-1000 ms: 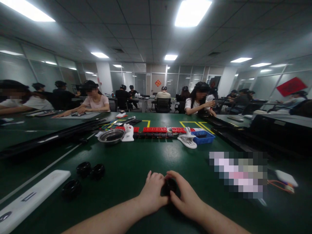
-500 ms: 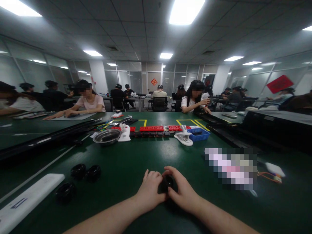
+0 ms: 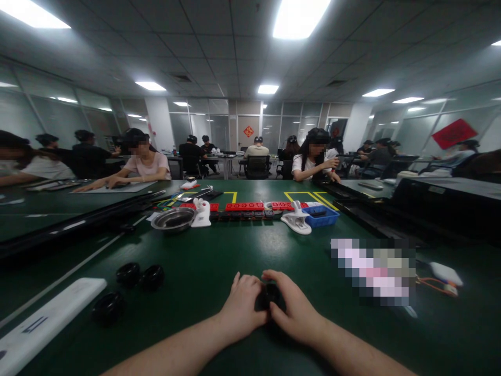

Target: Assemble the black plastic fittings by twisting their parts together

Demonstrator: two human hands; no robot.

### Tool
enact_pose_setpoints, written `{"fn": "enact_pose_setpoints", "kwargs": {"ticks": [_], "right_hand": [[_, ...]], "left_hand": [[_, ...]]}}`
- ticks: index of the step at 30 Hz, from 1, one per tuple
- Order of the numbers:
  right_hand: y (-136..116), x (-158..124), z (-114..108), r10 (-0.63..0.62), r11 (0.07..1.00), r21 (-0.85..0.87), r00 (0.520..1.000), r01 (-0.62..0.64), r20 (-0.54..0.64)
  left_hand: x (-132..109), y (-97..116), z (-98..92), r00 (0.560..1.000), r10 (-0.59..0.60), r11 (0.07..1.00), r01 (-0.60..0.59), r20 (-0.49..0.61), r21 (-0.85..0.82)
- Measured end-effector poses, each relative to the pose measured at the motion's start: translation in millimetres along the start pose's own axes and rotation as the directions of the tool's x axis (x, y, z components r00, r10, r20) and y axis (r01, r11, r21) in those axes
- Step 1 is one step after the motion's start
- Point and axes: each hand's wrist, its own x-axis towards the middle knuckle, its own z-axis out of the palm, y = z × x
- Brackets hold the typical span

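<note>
Legible words, brands or numbers: none. Red diamond sign [image 3: 249, 131], with paler pattern, on the door [image 3: 244, 147] at the far end of the room; design too small to read. Larger red sheet [image 3: 454, 134], set askew on the right-hand wall; darker motif, indecipherable. White slab [image 3: 64, 305], lower left, bearing a dark hand-drawn-looking mark [image 3: 34, 326] of parallel strokes, no certain character; second dark mark [image 3: 3, 355] at the picture's edge, partly cut off. Pale label [image 3: 74, 225] on the long black bar [image 3: 43, 236], left; unreadable. Small pale label [image 3: 437, 189] on the black case [image 3: 415, 206], right; unreadable. Red strips [image 3: 245, 206], mid-table, with repeated square outlines.
</note>
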Motion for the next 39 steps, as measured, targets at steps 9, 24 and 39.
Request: {"fn": "enact_pose_setpoints", "kwargs": {"ticks": [9, 24, 39], "right_hand": [[-0.1, 2.5, 1.6, 0.099, 0.995, -0.018, 0.994, -0.1, -0.045], [-4.1, 2.6, -0.5, 0.057, 0.998, 0.009, 0.998, -0.057, 0.014], [-6.7, 1.8, -3.8, -0.036, 0.999, -0.032, 0.999, 0.037, 0.034]], "left_hand": [[-0.9, 1.7, -2.1, 1.0, -0.002, 1.0, 0.002, 0.006, -0.013], [1.3, 0.0, -0.8, 1.0, -0.002, 1.0, 0.002, 0.024, 0.003], [2.9, -1.8, 1.7, 1.0, 0.002, 1.0, -0.002, 0.005, -0.002]]}}
